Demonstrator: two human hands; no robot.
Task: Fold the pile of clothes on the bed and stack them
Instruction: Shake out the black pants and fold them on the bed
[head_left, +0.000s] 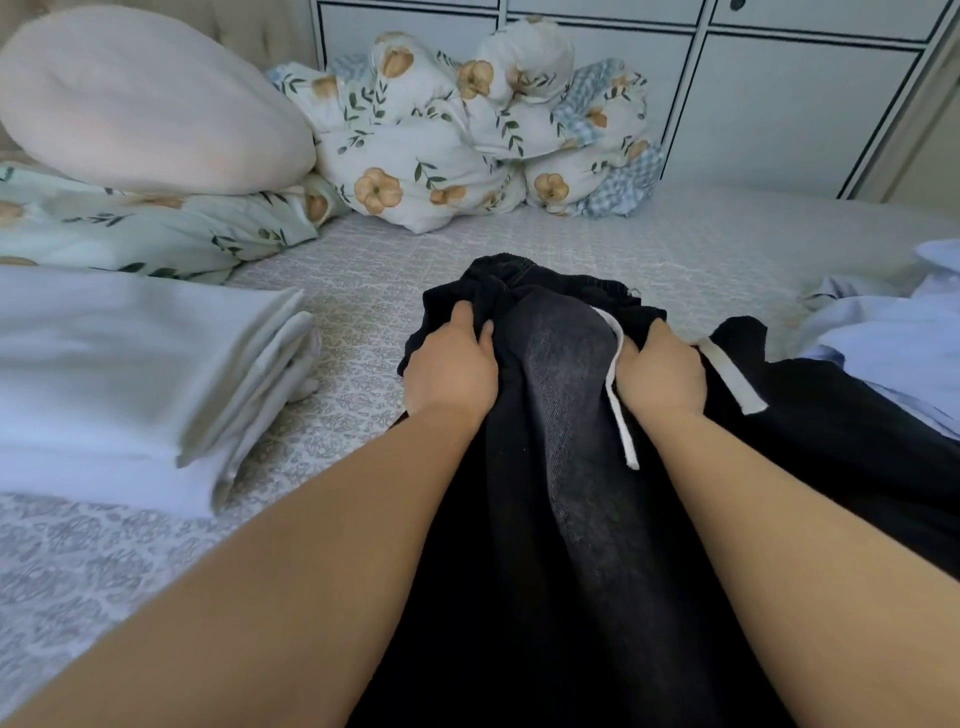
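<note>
left hand (451, 364) and right hand (661, 373) both bunching waistband of black drawstring pants (571, 519), probably spreading flat on bed (363, 270) for folding

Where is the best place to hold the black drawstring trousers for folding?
Probably the elastic waistband of the black drawstring trousers, at its two outer corners, coming from each side. The left hand and right hand already grip near it.

One black drawstring garment (571, 467), one folded white stack (130, 374), one pink pillow (140, 104), two hands (449, 364).
</note>
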